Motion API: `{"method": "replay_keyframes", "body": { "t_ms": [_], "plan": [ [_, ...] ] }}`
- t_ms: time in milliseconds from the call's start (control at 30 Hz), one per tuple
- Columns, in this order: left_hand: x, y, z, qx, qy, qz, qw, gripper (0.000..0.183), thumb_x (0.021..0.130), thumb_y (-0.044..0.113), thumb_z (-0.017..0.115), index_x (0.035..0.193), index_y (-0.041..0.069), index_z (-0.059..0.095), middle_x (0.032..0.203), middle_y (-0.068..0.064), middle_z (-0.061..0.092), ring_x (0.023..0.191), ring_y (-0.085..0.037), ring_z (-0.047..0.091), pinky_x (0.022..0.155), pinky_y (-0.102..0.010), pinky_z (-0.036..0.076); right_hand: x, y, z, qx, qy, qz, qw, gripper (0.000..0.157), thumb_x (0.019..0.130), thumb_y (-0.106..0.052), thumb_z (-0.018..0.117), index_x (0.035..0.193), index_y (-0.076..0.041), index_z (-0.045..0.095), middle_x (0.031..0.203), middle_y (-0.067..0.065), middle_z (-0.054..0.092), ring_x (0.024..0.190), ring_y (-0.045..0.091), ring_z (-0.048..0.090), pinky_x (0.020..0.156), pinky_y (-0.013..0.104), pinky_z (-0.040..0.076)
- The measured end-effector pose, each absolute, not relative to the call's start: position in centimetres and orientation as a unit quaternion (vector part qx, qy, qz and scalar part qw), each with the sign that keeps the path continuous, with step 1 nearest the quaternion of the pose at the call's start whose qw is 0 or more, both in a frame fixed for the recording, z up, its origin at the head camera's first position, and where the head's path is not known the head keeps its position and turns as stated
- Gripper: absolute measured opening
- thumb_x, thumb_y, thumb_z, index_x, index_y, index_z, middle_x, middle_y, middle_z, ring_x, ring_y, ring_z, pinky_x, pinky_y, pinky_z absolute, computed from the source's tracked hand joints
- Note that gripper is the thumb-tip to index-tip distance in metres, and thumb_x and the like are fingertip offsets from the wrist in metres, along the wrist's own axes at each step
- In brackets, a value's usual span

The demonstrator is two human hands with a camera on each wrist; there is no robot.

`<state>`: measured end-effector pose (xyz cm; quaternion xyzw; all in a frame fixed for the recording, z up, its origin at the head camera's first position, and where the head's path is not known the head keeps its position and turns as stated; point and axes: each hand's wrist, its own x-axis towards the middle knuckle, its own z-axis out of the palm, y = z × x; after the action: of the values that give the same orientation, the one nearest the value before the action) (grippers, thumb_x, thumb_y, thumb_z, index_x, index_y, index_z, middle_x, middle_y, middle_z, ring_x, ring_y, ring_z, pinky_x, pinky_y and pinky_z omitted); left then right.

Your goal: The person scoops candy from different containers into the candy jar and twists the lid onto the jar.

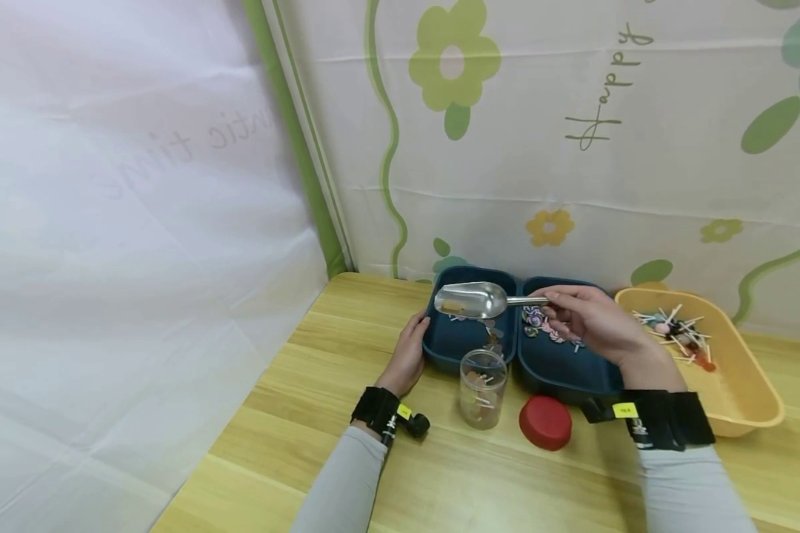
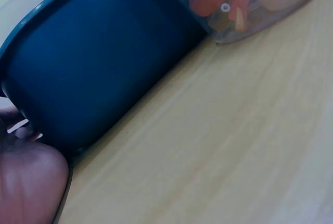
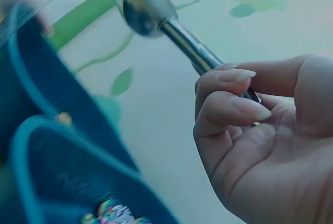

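Observation:
In the head view, a metal scoop (image 1: 475,300) is held level by its handle in my right hand (image 1: 593,322), over the left dark-blue bin (image 1: 450,348). A small brownish piece (image 1: 452,306) shows in its bowl. The right wrist view has my fingers (image 3: 229,101) curled round the scoop handle (image 3: 192,47). My left hand (image 1: 407,355) rests against the left side of that bin, its fingertips by the rim; the bin wall hides part of it in the left wrist view. A clear jar (image 1: 483,411) with small lollipop-like pieces stands upright in front of the bin.
A red lid (image 1: 545,423) lies right of the jar. The second dark-blue bin (image 1: 560,366) holds swirl-patterned pieces (image 1: 535,317). Farther right, a yellow basket (image 1: 740,385) contains white-stick lollipops (image 1: 680,337). Behind the wooden table (image 1: 440,474) hangs a printed curtain (image 1: 493,163).

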<state>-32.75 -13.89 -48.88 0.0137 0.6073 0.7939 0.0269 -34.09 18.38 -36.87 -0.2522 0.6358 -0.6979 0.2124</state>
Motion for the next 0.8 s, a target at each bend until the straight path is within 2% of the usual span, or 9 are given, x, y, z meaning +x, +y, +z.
{"method": "replay_keyframes", "body": {
  "t_ms": [167,333,467,600,800],
  "plan": [
    [-32.7,-13.8,-49.0,0.012,0.606,0.795,0.027,0.049,0.113,0.028,0.037,0.158,0.007,0.035,0.165,-0.011,0.029,0.154,-0.025,0.021,0.125,-0.045,0.019,-33.2,19.6,-35.0,-0.297,0.551,-0.738,0.253,0.037,0.114,-0.014,0.031,0.121,0.0,0.064,0.081,0.004,0.041,0.061,0.02,0.025,0.057,0.033,0.019],
    [-32.7,-13.7,-48.9,0.011,0.604,0.797,0.025,0.05,0.113,0.029,0.037,0.158,0.007,0.034,0.165,-0.012,0.028,0.154,-0.025,0.022,0.125,-0.044,0.021,-32.5,20.7,-33.5,-0.298,0.523,-0.753,0.265,0.036,0.114,-0.014,0.03,0.12,-0.001,0.063,0.079,0.007,0.027,0.059,0.02,0.016,0.055,0.033,0.016],
    [-32.9,-13.8,-49.0,0.023,0.606,0.795,0.025,0.052,0.114,0.03,0.036,0.16,0.006,0.031,0.166,-0.013,0.028,0.153,-0.025,0.024,0.125,-0.043,0.022,-31.9,21.8,-32.6,-0.303,0.535,-0.749,0.247,0.037,0.114,-0.012,0.029,0.119,-0.001,0.064,0.076,0.007,0.022,0.057,0.021,0.011,0.053,0.033,0.013],
    [-33.0,-13.9,-49.1,0.038,0.606,0.794,0.022,0.052,0.114,0.03,0.036,0.159,0.005,0.031,0.165,-0.014,0.028,0.153,-0.025,0.024,0.125,-0.044,0.022,-31.2,23.4,-32.0,-0.314,0.587,-0.715,0.211,0.038,0.114,-0.011,0.027,0.119,-0.002,0.064,0.075,0.008,0.023,0.057,0.023,0.012,0.053,0.036,0.013],
    [-33.0,-13.8,-49.2,0.036,0.605,0.795,0.024,0.052,0.114,0.03,0.037,0.16,0.006,0.031,0.166,-0.013,0.028,0.154,-0.024,0.024,0.125,-0.043,0.022,-29.8,25.0,-31.2,-0.304,0.73,-0.598,0.131,0.033,0.113,-0.013,0.033,0.12,-0.001,0.062,0.075,0.006,0.041,0.059,0.029,0.026,0.052,0.041,0.022]
  ]
}}
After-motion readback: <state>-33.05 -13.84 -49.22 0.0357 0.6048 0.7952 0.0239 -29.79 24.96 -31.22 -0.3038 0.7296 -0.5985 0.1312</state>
